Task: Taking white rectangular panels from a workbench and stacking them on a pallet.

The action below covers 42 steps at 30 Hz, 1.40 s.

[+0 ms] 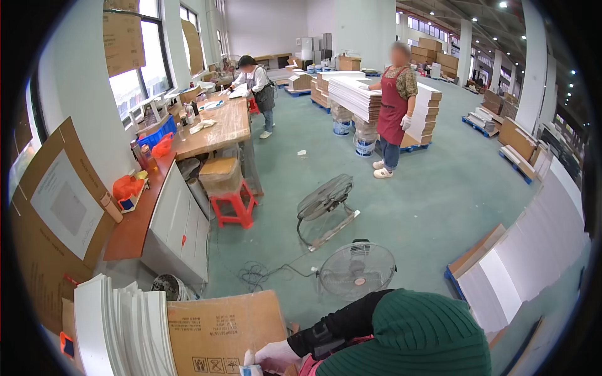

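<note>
One gloved hand in view, side unclear, fingers curled on small white item at bottom edge | beside cardboard box, white panels upright | progress: early, handling only begun

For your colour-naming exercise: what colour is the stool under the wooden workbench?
Red: the plastic stool shows best in the head view.

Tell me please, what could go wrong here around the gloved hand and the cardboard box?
The white-gloved hand works at the edge of the cardboard box, half out of view, so a slip may go unseen. The upright white panels lean loosely beside the box and might tip. A cable from the floor fan lies coiled nearby, a possible trip.
</note>
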{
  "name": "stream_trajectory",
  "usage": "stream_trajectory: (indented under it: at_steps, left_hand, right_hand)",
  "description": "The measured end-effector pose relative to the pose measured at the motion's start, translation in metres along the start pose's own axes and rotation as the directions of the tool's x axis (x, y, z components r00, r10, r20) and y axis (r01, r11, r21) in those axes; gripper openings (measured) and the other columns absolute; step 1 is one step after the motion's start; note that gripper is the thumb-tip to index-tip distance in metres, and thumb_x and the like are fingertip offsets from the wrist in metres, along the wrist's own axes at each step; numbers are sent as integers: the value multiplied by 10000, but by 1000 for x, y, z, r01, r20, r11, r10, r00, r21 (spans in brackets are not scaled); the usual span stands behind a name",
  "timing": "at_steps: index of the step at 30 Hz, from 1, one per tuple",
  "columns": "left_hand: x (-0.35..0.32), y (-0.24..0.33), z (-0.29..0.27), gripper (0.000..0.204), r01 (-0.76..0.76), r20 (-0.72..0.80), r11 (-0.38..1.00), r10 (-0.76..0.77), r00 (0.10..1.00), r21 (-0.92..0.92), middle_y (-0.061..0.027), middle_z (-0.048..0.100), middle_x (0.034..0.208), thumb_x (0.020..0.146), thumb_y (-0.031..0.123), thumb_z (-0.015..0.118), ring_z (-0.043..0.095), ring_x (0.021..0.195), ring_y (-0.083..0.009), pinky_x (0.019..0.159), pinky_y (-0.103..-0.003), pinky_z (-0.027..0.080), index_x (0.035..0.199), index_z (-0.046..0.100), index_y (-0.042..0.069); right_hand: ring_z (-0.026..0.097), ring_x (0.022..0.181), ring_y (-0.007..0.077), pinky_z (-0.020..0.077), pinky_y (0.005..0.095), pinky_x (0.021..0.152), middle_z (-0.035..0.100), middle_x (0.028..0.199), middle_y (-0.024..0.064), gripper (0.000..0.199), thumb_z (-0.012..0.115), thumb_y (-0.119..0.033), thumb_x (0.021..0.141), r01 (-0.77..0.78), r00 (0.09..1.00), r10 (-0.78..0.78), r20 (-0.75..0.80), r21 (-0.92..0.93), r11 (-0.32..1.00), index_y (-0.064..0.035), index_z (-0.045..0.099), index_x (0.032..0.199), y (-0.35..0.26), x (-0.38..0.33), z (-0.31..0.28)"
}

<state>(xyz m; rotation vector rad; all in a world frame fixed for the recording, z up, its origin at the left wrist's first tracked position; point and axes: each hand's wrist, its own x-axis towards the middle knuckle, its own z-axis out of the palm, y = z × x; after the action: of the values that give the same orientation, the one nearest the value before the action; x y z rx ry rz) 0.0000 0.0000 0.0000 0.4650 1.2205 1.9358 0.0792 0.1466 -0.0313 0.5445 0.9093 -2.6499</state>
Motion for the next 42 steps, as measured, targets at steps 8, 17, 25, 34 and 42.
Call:
stream_trajectory:
  at_steps: [8, 17, 25, 34, 42]
  left_hand:
    - [-9, -39, -20, 317, 91, -59, 940, -76, 995, 327, -218, 595, 1217, 948, 173, 512, 600, 1000, -354, 820, -420, 505, 1248, 528, 71]
    - [-21, -26, -21, 513, 180, -13, 943, -183, 983, 279, -172, 614, 1164, 929, 186, 557, 610, 968, -248, 796, -354, 515, 1365, 418, -44]
    - [-25, -17, 6, 478, 286, 32, 958, -286, 958, 12, -117, 591, 1003, 933, 202, 548, 590, 767, -192, 653, -290, 493, 1346, 448, -18]
    - [-27, -37, 3, 399, 359, 177, 914, -327, 928, -190, -100, 596, 1013, 939, 196, 541, 585, 816, -208, 663, -326, 477, 1301, 485, 39]
    - [-28, -54, -20, 376, -4, 199, 926, -77, 977, 377, -111, 630, 1035, 947, 193, 529, 604, 937, -236, 822, -337, 498, 1256, 532, -21]
  right_hand:
    - [589, 551, 180, 498, 337, 524, 622, 656, 61, 215, 496, -234, 913, 27, 997, -15, -74, 158, 987, -87, 633, 835, 7, -23, 22]
    - [509, 434, 136, 421, 273, 394, 544, 554, 33, 231, 492, -213, 936, -66, 983, 95, -154, 180, 981, -86, 607, 782, 13, -31, 36]
    - [419, 383, 96, 340, 244, 358, 530, 563, -9, 268, 536, -326, 926, 14, 973, 79, -216, 395, 919, -127, 590, 755, 12, -35, 47]
    - [372, 364, 93, 333, 262, 316, 446, 554, -21, 335, 486, -409, 955, 94, 969, 42, -245, 516, 852, -109, 581, 839, 32, -32, 19]
    - [496, 454, 123, 388, 258, 416, 578, 584, 30, 255, 554, -271, 931, 191, 949, -74, -305, 373, 908, -101, 630, 756, 48, -11, -1]
